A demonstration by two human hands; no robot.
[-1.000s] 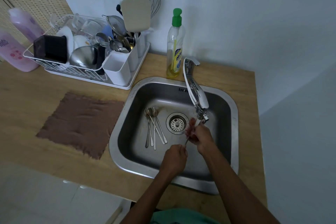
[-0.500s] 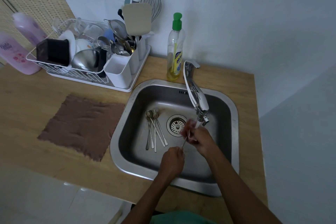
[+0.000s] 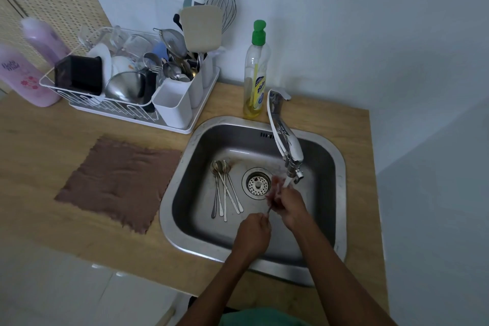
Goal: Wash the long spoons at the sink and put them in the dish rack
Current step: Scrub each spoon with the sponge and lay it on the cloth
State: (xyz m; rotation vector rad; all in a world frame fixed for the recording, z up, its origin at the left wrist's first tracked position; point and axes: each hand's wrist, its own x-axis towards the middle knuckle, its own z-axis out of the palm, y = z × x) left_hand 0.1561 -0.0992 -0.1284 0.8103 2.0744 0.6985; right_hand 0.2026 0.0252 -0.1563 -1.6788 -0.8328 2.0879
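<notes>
I see left hand (image 3: 252,233) pinching thin steel spoon (image 3: 269,210) handle. Right hand (image 3: 291,206) fingers blurred at its upper end under tap (image 3: 284,140), grip unclear. Other spoons (image 3: 225,190), slim and shiny, lie on matte sink (image 3: 172,193) floor.

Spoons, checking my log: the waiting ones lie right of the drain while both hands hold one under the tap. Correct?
No: the head view shows the waiting spoons left of the drain. The left hand and right hand do hold one spoon under the tap.
</notes>
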